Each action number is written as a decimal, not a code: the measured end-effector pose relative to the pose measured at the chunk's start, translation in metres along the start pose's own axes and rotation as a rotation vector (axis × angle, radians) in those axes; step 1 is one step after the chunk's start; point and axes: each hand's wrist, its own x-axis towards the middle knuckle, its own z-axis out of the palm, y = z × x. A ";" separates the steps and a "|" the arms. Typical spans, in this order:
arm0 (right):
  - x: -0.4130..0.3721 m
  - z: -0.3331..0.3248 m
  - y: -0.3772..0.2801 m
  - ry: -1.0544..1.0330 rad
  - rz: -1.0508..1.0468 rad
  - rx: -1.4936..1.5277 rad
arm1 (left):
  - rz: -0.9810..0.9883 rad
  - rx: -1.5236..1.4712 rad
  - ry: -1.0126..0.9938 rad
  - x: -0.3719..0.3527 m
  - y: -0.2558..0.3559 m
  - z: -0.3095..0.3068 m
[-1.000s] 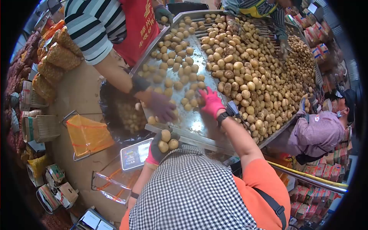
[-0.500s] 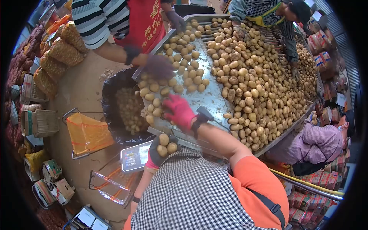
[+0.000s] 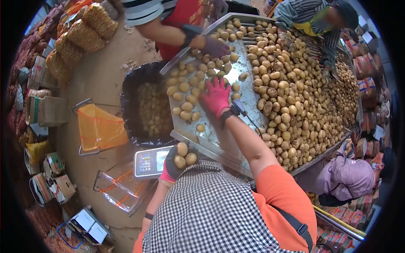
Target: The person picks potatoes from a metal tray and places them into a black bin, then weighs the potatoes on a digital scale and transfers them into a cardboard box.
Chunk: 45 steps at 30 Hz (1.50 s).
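Observation:
Several potatoes lie in the palm of my left hand (image 3: pixel 172 166), which wears a pink and dark glove, close to my checked apron. My right hand (image 3: pixel 217 95), in a pink glove, is spread over the metal sorting table (image 3: pixel 249 98). Its fingertips point away from me and reach the loose potatoes (image 3: pixel 190 98). A large heap of potatoes (image 3: pixel 291 97) covers the table's right part. Beside my left hand is a scale with a keypad (image 3: pixel 145 163). A black-lined bin (image 3: pixel 130 101) with potatoes inside stands left of the table.
Opposite, a co-worker's gloved hand (image 3: pixel 216 46) touches potatoes. Another co-worker (image 3: pixel 312 19) leans over the far right side, and a person in a checked shirt (image 3: pixel 348 177) is at the right. An orange mesh bag (image 3: pixel 99 130) on a frame and full sacks (image 3: pixel 86 38) are at the left.
My right hand has moved forward and right, its fingers now spread. The co-worker's hand has moved away from me and right. Loose potatoes have shifted. My left hand still holds its potatoes.

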 end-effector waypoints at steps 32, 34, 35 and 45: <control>-0.010 0.005 -0.064 -0.118 -0.002 -0.073 | -0.042 -0.104 0.049 -0.016 0.016 0.034; -0.017 0.005 -0.077 -0.137 -0.074 -0.052 | -0.051 -0.110 -0.029 0.000 0.005 0.002; -0.021 0.007 -0.078 -0.140 -0.075 -0.049 | -0.060 -0.119 -0.113 0.005 0.001 -0.009; -0.057 0.002 0.037 0.276 0.037 0.071 | -0.012 0.020 -0.026 -0.002 0.003 0.013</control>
